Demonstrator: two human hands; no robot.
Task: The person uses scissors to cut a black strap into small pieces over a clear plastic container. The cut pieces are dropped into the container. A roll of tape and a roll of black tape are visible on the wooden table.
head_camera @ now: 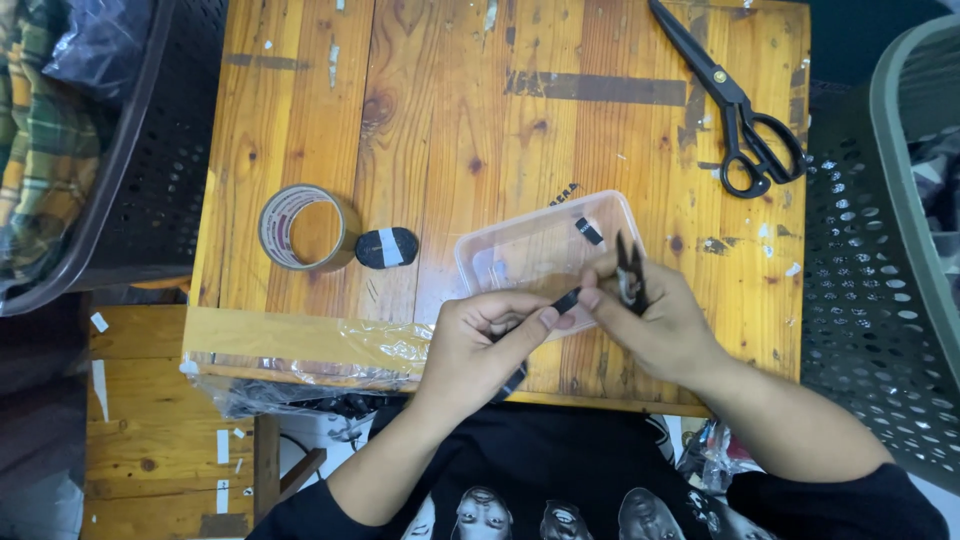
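Left grip [490, 335] pinches a black strip [566, 299]; right grip [655, 315] clamps small black snips [630, 275] over clear tray [520, 250].

Tape roll [303, 227] & black roll [387, 247] on table [480, 120], scissors [735, 100] top rt

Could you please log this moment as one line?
left hand: pinches thin black strip | right hand: holds small black snips, pinches strip | behind: clear plastic tray

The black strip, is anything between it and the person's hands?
No. Both hands already pinch the black strip: the left hand from below, the right hand at its upper end, which also holds small black snips. The clear plastic container lies behind them, not between.
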